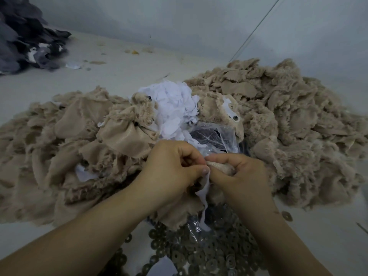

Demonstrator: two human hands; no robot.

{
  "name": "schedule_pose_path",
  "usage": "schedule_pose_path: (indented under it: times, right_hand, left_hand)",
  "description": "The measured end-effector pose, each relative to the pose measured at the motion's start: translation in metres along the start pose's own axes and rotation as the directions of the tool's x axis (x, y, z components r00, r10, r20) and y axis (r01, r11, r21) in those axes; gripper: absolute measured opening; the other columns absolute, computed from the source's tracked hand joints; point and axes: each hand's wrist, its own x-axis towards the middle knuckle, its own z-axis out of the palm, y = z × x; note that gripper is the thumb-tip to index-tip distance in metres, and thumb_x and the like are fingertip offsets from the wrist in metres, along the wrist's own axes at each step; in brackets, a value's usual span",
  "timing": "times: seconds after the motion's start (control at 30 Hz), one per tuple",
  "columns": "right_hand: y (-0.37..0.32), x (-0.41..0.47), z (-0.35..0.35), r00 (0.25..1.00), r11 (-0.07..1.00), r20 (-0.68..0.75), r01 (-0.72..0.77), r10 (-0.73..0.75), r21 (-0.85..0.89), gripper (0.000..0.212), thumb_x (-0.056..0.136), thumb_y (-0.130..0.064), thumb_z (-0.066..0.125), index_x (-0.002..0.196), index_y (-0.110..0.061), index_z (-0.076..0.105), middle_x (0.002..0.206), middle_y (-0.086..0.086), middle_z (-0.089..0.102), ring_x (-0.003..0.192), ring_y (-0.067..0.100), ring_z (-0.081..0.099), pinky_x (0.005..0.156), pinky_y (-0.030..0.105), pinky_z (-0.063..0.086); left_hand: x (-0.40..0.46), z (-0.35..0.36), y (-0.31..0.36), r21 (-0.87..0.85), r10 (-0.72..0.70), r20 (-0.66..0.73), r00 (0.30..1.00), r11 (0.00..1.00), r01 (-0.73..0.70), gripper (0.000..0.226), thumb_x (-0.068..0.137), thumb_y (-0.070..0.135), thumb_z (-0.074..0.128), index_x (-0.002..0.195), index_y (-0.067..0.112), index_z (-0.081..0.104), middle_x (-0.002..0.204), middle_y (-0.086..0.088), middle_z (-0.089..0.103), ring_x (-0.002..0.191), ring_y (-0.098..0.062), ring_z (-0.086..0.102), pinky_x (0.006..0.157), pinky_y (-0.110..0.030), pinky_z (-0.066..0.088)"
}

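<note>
Head view: the two hands meet, fingertips touching, low over the tabletop (119,72). The left hand (175,168) makes a tight grip, thumb and forefinger pinching the top of a white strip (205,198), which hangs straight down from that grip. The right hand (244,173) curls its grip round a small beige plush piece (221,166), just beside the pinch. Directly beyond the grip lies a clear plastic bag (216,136), and past it a mound of white scraps (175,104). Heaps of beige plush (288,116) spread to either side of the grip. Below it, nearer the person, lies a litter of round washers (211,253). Dark grey cloth (23,36) is piled well away, far left.
</note>
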Motion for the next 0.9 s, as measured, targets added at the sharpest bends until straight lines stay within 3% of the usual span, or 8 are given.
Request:
schedule_pose_path:
  times: [0.4, 0.57, 0.9]
  right_hand:
    - [-0.0026, -0.0021, 0.0014, 1.0, 1.0, -0.005, -0.014, 0.014, 0.008, 0.018, 0.08, -0.011, 0.08, 0.073, -0.028, 0.077, 0.061, 0.002, 0.072, 0.054, 0.021, 0.069, 0.047, 0.026, 0.055]
    - [-0.003, -0.0021, 0.0014, 1.0, 1.0, -0.01, 0.015, -0.015, 0.005, 0.022, 0.078, -0.013, 0.081, 0.07, -0.032, 0.076, 0.06, -0.002, 0.072, 0.049, 0.004, 0.063, 0.045, 0.016, 0.049]
    - [0.0029, -0.0008, 0.0009, 1.0, 1.0, -0.015, 0.013, -0.013, 0.019, 0.013, 0.076, -0.019, 0.084, 0.073, -0.029, 0.078, 0.061, -0.004, 0.072, 0.052, 0.007, 0.067, 0.048, 0.018, 0.051]
  left_hand:
    - [0.0005, -0.0053, -0.0019, -0.093, -0.09, 0.075, 0.993, 0.991, 0.097, 0.011, 0.083, 0.003, 0.075, 0.073, 0.007, 0.073, 0.048, -0.006, 0.063, 0.036, -0.011, 0.054, 0.04, -0.021, 0.045]
    - [0.0027, -0.0041, -0.0035, -0.113, -0.109, 0.065, 0.992, 0.987, 0.116, 0.011, 0.086, 0.002, 0.072, 0.075, 0.005, 0.072, 0.053, -0.013, 0.065, 0.041, -0.014, 0.056, 0.041, -0.022, 0.045]
    - [0.0009, -0.0014, -0.0077, -0.122, -0.067, 0.077, 0.995, 0.99, 0.077, 0.01, 0.084, 0.005, 0.075, 0.074, 0.007, 0.071, 0.059, -0.012, 0.068, 0.049, -0.019, 0.062, 0.046, -0.027, 0.05]
